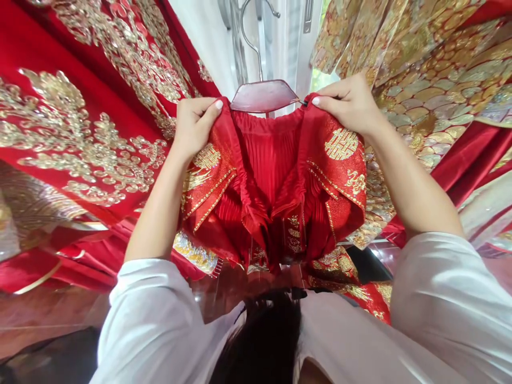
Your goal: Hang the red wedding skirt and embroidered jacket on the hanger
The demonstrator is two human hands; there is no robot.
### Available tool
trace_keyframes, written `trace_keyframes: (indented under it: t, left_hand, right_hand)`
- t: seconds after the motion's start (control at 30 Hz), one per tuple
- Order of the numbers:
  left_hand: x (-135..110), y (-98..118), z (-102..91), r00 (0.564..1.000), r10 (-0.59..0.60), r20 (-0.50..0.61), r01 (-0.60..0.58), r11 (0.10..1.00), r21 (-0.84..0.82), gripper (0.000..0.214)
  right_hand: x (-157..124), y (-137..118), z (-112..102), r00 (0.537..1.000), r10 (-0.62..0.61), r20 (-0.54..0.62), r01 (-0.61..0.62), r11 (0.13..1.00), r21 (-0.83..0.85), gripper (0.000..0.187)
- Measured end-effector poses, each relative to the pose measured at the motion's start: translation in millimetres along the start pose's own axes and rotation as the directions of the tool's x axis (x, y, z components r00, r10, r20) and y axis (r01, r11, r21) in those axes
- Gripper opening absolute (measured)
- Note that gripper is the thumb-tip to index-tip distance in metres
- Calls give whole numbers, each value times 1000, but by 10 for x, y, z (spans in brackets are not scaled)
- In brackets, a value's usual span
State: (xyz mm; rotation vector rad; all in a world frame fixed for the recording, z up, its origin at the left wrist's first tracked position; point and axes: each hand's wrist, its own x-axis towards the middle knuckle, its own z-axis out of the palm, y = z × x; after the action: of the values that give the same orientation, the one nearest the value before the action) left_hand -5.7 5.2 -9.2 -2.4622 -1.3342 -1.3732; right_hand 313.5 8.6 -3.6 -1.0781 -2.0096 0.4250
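Dark hair foremost; hands grip red skirt.

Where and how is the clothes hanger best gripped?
Likely by the slim metal stem of the clothes hanger, coming from above: it rises uncovered, while the left hand and right hand pinch upper corners of the red pleated skirt.

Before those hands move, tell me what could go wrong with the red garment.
A slipping grip: the left hand and right hand pinch the garment only near its top corners, so one side might sag off the hanger.

A snag: the gold trim on the left seems close to that hand and could catch the fabric.
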Motion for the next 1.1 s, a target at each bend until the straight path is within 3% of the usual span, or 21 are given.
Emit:
trace_keyframes:
  t: [0.1, 0.23, 0.33, 0.47, 0.53, 0.6, 0.73, 0.8, 0.87, 0.93, 0.97, 1.0, 1.03, 1.07, 1.1]
  left_hand:
    - [93, 19, -29, 984, -110, 143, 123, 989, -83, 65]
    - [76, 16, -120, 906, -267, 328, 328, 933, -147, 59]
    - [-20, 22, -152, 927, -238, 289, 279, 954, -110, 58]
    - [-204, 31, -134, 987, -115, 114, 93, 979, 180, 64]
    - [-254, 6, -123, 985, -117, 123, 92, 977, 192, 63]
    - [-240, -38, -126, 969, -180, 171, 160, 979, 128, 62]
    - [-100, -123, -168, 880, -353, 318, 344, 935, 85, 61]
    - [-81, -136, -180, 871, -352, 343, 344, 935, 88, 63]
    - [-177, -105, -157, 927, -261, 269, 229, 963, 146, 65]
    - [-420, -11, -75, 995, -94, 12, 87, 955, 283, 62]
    - [-592, 60, -6, 989, 2, -147, 52, 930, 365, 57]
    - [-787, 142, 82, 945, 68, -319, 80, 899, 431, 52]
    - [-990, 228, 187, 925, 57, -376, 132, 879, 458, 47]
    - [-1189, 310, 306, 929, -5, -370, 186, 871, 455, 45]
    - [-1368, 382, 430, 945, -69, -320, 217, 864, 454, 45]
  right_hand:
    - [38, -1, -10, 990, -142, -11, 140, 987, -82, 48]
    - [71, -20, -38, 986, -118, 119, 138, 974, -181, 50]
    - [25, -6, -69, 978, -156, 141, 187, 951, -245, 47]
    - [-153, 18, -112, 976, -206, 75, 220, 917, -334, 31]
    - [-204, 22, -118, 979, -191, 74, 205, 924, -323, 25]
    - [-178, 30, -111, 977, -197, 87, 214, 929, -303, 32]
    - [7, 87, -84, 980, -159, 124, 192, 923, -335, 46]
    - [31, 120, -50, 990, -114, 88, 140, 903, -405, 50]
    - [-79, 129, 35, 985, -156, -67, 103, 863, -495, 53]
    - [-339, 115, 207, 903, -308, -299, 76, 800, -596, 45]
    - [-509, 109, 333, 826, -397, -399, 60, 766, -639, 40]
    - [-688, 110, 480, 751, -470, -464, 46, 738, -673, 38]
    - [-863, 122, 643, 689, -522, -502, 46, 723, -689, 36]
    - [-1019, 146, 810, 685, -510, -521, 23, 729, -684, 33]
    - [-1148, 179, 968, 734, -444, -515, -16, 746, -665, 33]
